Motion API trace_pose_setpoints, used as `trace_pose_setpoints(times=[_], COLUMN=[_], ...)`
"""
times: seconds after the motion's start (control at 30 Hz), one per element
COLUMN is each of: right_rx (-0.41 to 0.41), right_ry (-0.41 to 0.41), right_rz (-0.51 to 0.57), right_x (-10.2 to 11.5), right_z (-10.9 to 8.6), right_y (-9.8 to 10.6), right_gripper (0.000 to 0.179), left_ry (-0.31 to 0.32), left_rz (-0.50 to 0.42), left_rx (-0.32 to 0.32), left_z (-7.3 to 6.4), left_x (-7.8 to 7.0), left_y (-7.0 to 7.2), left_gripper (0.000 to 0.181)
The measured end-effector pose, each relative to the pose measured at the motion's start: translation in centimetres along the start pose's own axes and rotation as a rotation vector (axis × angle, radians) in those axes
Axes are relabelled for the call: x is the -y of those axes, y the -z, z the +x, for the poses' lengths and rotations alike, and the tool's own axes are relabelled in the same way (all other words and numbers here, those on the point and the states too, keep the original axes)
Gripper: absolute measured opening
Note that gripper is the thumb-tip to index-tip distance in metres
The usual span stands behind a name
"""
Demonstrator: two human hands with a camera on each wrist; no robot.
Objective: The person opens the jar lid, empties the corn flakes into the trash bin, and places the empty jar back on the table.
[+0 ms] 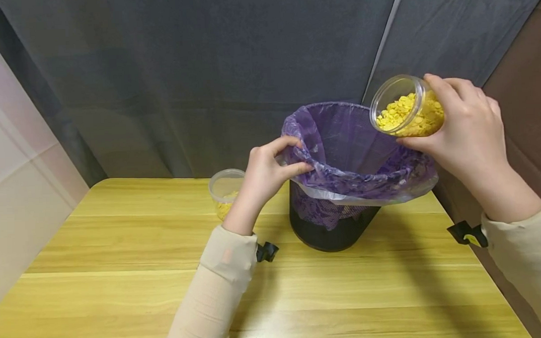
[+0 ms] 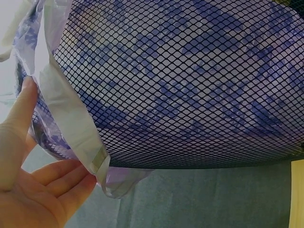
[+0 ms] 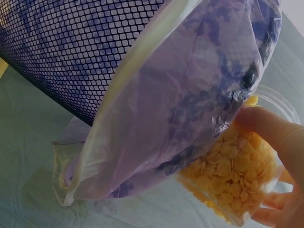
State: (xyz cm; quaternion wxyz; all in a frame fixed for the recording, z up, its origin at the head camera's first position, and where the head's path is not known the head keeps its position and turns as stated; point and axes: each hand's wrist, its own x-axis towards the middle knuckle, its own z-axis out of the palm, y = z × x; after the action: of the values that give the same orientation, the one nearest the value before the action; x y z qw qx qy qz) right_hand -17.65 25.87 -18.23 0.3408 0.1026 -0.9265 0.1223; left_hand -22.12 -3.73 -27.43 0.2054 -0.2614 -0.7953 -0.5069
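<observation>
Jar of yellow flakes, tilted at the bin's right rim, not yet emptied.
Right hand grips it; left hand pinches the bin's liner; left of the bin, another tub holds flakes.

The clear, round plastic jar is seen to be smooth and glossy, with highlights caught along its rim, while the thin yellow flakes inside are mostly matt. The purple, dark-patterned plastic bag is thin, shiny and crinkled, and is edged by a smooth whitish plastic band. The black, rounded mesh bin is pierced by diamond-shaped openings. The yellow, wood-grained tabletop is given a soft sheen. Matt cloth is shown in the dark grey curtain and the beige sleeves.
</observation>
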Motion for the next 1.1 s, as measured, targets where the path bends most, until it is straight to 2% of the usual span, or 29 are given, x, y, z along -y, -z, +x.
trace_pose_setpoints(times=[0.43,0.77,1.1], right_rx=[-0.032,-0.071,-0.066], right_ry=[0.036,0.092,0.102], right_rz=[-0.015,-0.029,-0.039], right_x=[-0.13,-0.24,-0.28], right_z=[0.04,0.14,0.12], right_y=[-0.41,-0.63,-0.76], right_gripper=[0.101,0.099,0.096], left_ry=[0.003,-0.005,-0.023], left_rz=[-0.011,-0.001,0.007], left_rx=[0.001,0.002,0.000], left_z=[0.01,0.04,0.10], left_x=[0.12,0.12,0.17], left_y=[-0.13,-0.17,-0.27], left_gripper=[0.037,0.037,0.037])
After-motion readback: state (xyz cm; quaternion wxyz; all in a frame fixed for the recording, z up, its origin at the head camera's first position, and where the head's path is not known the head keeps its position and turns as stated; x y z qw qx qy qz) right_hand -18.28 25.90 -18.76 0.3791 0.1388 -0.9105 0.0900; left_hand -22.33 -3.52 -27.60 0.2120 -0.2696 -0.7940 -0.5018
